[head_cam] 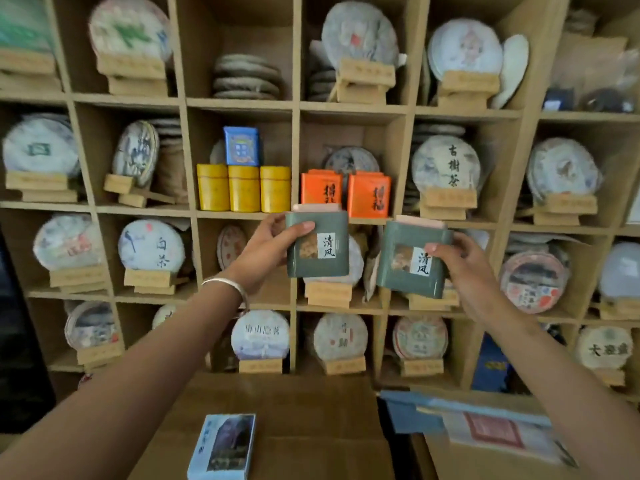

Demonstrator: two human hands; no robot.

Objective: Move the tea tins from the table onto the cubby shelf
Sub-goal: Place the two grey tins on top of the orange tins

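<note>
My left hand [268,251] grips a grey-green tea tin [318,268] with a white label, held upright in front of the wooden cubby shelf [296,216]. My right hand [460,263] holds a second matching grey-green tin [403,282], tilted slightly. Both tins hang in the air before the middle cubbies, just below two orange tins [369,197]. In the cubby to the left stand three yellow tins [244,188] with a blue tin [241,146] on top.
Round wrapped tea cakes on wooden stands fill most cubbies. Below, a brown cardboard surface [277,410] carries a light blue box [223,446]. A blue-edged flat package [485,431] lies at the lower right.
</note>
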